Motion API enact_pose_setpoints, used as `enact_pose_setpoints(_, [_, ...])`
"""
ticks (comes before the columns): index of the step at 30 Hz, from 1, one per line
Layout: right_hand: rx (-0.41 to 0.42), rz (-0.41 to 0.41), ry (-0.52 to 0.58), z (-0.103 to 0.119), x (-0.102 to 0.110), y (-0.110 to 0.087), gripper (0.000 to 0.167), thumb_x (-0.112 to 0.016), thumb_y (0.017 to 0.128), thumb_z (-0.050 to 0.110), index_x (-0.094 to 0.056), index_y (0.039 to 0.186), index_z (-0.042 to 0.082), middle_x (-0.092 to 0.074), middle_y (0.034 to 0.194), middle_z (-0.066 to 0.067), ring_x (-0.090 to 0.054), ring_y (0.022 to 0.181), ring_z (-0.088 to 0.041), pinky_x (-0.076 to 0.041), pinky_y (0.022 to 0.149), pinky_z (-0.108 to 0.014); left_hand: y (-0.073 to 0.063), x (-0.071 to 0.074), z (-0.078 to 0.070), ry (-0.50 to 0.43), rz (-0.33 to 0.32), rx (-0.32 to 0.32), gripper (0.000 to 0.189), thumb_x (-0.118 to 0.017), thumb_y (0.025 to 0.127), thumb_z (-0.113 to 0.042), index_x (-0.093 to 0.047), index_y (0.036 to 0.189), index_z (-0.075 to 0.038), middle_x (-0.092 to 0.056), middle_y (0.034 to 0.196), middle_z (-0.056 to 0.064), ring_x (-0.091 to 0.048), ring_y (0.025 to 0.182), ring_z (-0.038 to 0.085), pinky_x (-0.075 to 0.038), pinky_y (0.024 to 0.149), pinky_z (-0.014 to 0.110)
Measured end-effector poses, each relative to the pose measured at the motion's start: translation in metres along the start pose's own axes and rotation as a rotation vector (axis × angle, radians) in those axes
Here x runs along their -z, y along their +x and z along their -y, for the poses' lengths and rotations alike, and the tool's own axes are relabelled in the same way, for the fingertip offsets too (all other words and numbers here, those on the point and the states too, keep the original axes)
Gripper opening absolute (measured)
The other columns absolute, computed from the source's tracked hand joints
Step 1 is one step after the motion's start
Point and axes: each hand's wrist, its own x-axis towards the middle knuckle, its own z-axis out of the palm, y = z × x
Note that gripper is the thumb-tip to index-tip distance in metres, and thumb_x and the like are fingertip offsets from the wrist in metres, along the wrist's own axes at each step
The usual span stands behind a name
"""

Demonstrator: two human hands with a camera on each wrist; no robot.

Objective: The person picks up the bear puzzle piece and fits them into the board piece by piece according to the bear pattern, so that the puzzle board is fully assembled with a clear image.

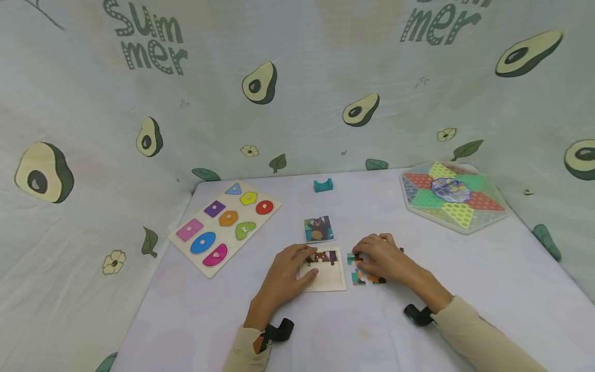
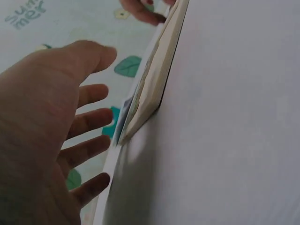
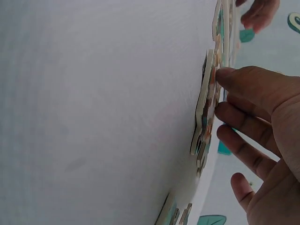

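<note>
My left hand [image 1: 290, 271] lies at the left side of a square wooden puzzle tray [image 1: 330, 281], fingers spread and partly over its edge. In the left wrist view, the fingers are apart with nothing between them. Several bear puzzle pieces [image 1: 333, 257] sit along the tray's upper edge. My right hand [image 1: 383, 258] is over loose puzzle pieces [image 1: 358, 278] right of the tray, hiding some of them. In the right wrist view, its thumb and forefinger tips are right at the loose pieces [image 3: 202, 105], the other fingers loosely bent. Above the tray lies a square bear picture [image 1: 318, 229].
A wooden shape board [image 1: 225, 226] with coloured pieces lies at the left. At the back is a small teal block [image 1: 323, 185]. A hexagonal star-patterned game board [image 1: 455, 196] is at the back right. Behind the table hangs an avocado-print cloth [image 1: 307, 134].
</note>
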Motion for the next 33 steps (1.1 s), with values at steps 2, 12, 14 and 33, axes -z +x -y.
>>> enact_pose_setpoints(2, [0.008,-0.001,-0.015,0.001,-0.001,0.002,0.024,-0.082,0.084,0.021,-0.075,0.105,0.012,-0.070,0.107,0.000,-0.062,0.103,-0.024,-0.038,0.090,-0.058,-0.004,0.004,0.009,-0.005,0.029,0.029,0.056,-0.059,0.095,-0.057,-0.054,0.144,-0.031,-0.049,0.145,-0.007,-0.039,0.139,0.016,-0.031,0.114,0.047])
enact_pose_setpoints(12, [0.064,-0.024,-0.105,0.000,-0.002,0.011,0.020,-0.078,0.080,0.019,-0.075,0.099,0.014,-0.068,0.098,0.003,-0.060,0.094,-0.020,-0.037,0.090,-0.056,-0.009,0.017,0.028,-0.057,0.196,0.016,0.084,-0.067,0.080,-0.071,-0.046,0.151,-0.029,-0.039,0.153,-0.006,-0.029,0.144,0.023,-0.020,0.116,0.053])
enact_pose_setpoints(14, [0.069,-0.032,-0.122,-0.001,-0.001,0.010,0.019,-0.077,0.078,0.019,-0.074,0.096,0.016,-0.068,0.095,0.004,-0.059,0.092,-0.018,-0.036,0.089,-0.056,-0.009,0.017,0.028,-0.063,0.208,0.014,0.087,-0.070,0.079,-0.070,-0.045,0.151,-0.030,-0.037,0.154,-0.006,-0.028,0.145,0.023,-0.019,0.117,0.054])
enact_pose_setpoints(33, [0.140,-0.081,-0.006,0.034,0.011,0.022,0.020,-0.075,0.081,0.016,-0.073,0.101,0.015,-0.066,0.099,0.005,-0.058,0.097,-0.017,-0.034,0.093,-0.056,-0.011,0.020,0.024,-0.068,0.224,0.018,0.091,-0.071,0.079,-0.068,-0.044,0.153,-0.022,-0.036,0.156,-0.004,-0.026,0.146,0.025,-0.017,0.118,0.053])
